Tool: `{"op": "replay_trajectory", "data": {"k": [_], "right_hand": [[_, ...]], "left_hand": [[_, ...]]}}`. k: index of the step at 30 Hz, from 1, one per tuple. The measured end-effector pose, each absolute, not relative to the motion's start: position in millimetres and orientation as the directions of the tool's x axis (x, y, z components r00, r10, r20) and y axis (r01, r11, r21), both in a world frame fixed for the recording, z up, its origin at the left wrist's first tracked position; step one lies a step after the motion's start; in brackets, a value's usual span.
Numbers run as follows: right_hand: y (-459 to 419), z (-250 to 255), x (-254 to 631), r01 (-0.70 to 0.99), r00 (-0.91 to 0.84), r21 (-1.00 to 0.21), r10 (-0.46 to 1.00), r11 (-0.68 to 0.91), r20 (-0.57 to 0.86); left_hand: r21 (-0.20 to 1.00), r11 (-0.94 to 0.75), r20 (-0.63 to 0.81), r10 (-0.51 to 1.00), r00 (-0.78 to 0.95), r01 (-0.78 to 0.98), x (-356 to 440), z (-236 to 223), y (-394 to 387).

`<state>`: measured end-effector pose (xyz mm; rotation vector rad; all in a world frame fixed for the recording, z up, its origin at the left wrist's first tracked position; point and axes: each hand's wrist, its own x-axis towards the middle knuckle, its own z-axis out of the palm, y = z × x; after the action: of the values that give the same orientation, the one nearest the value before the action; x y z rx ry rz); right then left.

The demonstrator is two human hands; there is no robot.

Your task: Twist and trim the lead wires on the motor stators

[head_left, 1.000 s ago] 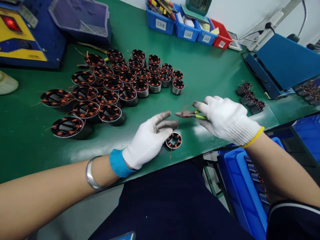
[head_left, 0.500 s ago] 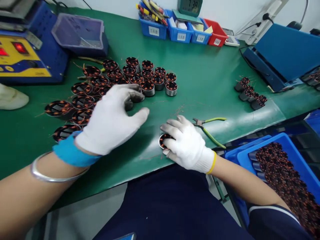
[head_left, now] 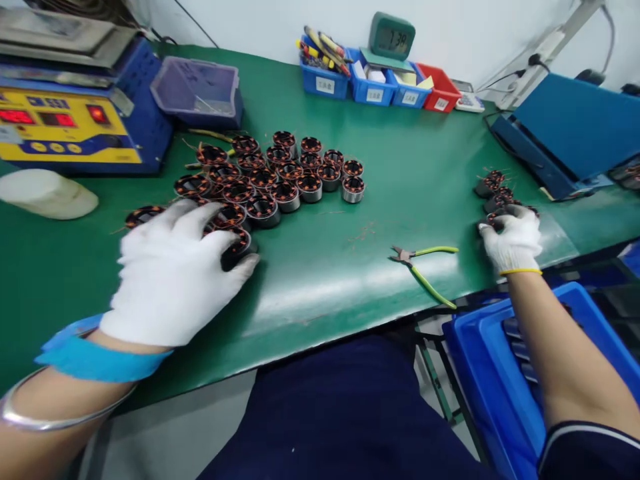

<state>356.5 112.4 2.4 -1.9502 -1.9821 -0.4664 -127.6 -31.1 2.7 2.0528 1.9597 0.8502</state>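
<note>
My left hand (head_left: 175,277), in a white glove with darkened fingertips, curls around a motor stator (head_left: 240,241) at the near edge of a large cluster. Its thumb lies along the stator's front side, and the fingers reach over the neighbouring ones. The stators are dark metal rings with copper windings and loose wire ends; one (head_left: 353,189) stands at the cluster's right end. Far to the right, my gloved right hand (head_left: 515,239) closes over a stator beside a small group of stators (head_left: 491,181). Its fingers partly cover that piece.
Green-handled cutters (head_left: 425,273) lie opened on the green table (head_left: 320,267). Wire scraps lie behind them. Blue tubs (head_left: 500,360) stand below the right edge. Along the back are a purple bin (head_left: 197,93), tool boxes (head_left: 325,83) and a red box (head_left: 443,90). A yellow-fronted device (head_left: 70,127) stands left.
My right hand has moved from the table's middle to the right-hand group, and the stator under it is gone from there. My left hand has shifted left and nearer, onto a stator. The view has tilted.
</note>
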Motion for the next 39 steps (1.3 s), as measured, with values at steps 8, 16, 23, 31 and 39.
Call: {"op": "replay_trajectory", "data": {"k": [8,16,23,31,39], "right_hand": [[20,-2,221,0.748,-0.585,-0.102,0.723,0.656,0.368],[-15,-23,186,0.730,-0.528,-0.278,0.774,0.624,0.348],[-19,-2,186,0.719,-0.603,-0.372,0.793,0.586,0.084],[-22,-10,185,0.566,-0.647,-0.344,0.662,0.750,0.380],[-23,-7,184,0.568,-0.643,-0.295,0.638,0.768,0.424]], "left_hand": [[0.872,0.101,-0.141,0.989,0.048,0.479,-47,15,-20],[0.913,0.066,-0.194,0.938,0.286,0.403,-13,4,7],[0.956,0.148,-0.234,0.905,0.356,0.253,-2,6,-4],[0.986,0.160,-0.168,0.942,0.292,0.051,3,-10,-24],[0.955,-0.193,0.139,0.962,0.236,0.224,-1,-24,-31]]}}
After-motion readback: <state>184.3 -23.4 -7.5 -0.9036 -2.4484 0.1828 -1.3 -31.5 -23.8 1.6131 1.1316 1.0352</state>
